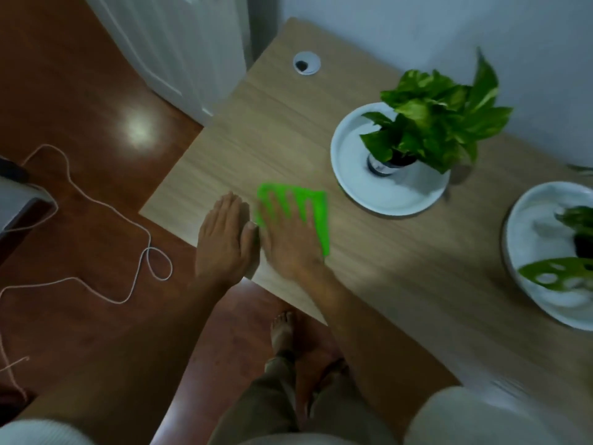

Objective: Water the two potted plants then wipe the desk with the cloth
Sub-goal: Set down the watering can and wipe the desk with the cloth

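Observation:
A bright green cloth (pixel 316 208) lies flat on the wooden desk (pixel 401 261) near its left front corner. My right hand (pixel 288 239) presses down on the cloth with fingers spread. My left hand (pixel 224 239) rests flat on the bare desk just left of it, fingers together, thumb touching the right hand. A leafy green potted plant (pixel 436 120) stands in a white dish (pixel 359 184) behind the cloth. A second plant (pixel 577 226) sits in another white dish (pixel 526 220) at the right edge, partly cut off.
A round cable hole (pixel 306 63) is in the desk's far left part. A white wall runs behind the desk. A white cord (pixel 106 207) loops over the red-brown floor to the left. My bare foot (pixel 282 332) stands under the desk's front edge.

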`<state>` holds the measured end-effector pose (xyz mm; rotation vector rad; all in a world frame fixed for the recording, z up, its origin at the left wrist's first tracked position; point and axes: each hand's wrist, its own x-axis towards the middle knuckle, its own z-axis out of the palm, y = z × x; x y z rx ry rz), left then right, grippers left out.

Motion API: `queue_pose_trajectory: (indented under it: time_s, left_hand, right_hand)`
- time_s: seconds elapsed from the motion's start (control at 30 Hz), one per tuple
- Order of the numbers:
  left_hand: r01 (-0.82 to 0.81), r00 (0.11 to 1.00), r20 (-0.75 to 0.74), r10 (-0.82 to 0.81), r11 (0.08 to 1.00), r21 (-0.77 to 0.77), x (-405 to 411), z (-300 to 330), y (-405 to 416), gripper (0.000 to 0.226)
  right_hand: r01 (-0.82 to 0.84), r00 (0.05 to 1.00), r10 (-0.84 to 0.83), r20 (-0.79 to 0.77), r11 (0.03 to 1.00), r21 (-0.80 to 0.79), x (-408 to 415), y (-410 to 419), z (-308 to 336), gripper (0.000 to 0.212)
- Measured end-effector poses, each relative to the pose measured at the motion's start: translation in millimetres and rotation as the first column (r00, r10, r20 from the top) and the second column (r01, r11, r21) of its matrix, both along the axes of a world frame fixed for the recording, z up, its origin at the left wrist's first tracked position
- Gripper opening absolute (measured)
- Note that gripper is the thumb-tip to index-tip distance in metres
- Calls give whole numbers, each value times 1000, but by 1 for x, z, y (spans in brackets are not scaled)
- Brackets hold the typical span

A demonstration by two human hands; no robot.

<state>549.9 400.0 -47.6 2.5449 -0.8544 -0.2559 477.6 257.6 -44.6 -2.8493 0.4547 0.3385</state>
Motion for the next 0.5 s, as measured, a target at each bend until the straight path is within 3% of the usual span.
queue_pose_trajectory:
  time_s: [0.07,0.13,0.2,0.27,0.33,0.4,0.47,0.5]
  left_hand:
    - [85,996,12,-86,996,41,-8,-2,-5,63]
    - [187,982,24,-189,980,69,-20,-4,-10,64]
    - [240,970,10,-242,966,90,-32,-3,-18,64]
    - [291,956,10,-293,951,101,-42,-3,-28,65]
    - [345,938,7,-347,933,100,-52,-2,-42,65]
    - [384,922,7,-386,919,87,-63,-2,-59,64]
    - [430,902,13,-432,900,70,-73,-2,-76,62]
    - [460,887,13,-462,885,66,-79,-4,-85,62]
  right_hand:
    - [-264,964,264,29,965,-5,-58,-4,-8,60]
    - [-241,970,242,36,970,-10,-114,-31,-10,59]
    - [58,997,-56,44,998,-36,-140,-54,-9,59]
    - [414,910,-412,51,909,-38,-128,-55,-6,62]
    - [484,872,-481,89,875,-18,-117,-42,-3,63]
    - [197,976,-193,105,980,-28,-141,-35,-10,60]
    - [-105,988,112,109,992,-72,-198,-53,-20,60]
    - [-165,980,174,100,981,-99,-229,-69,-23,62]
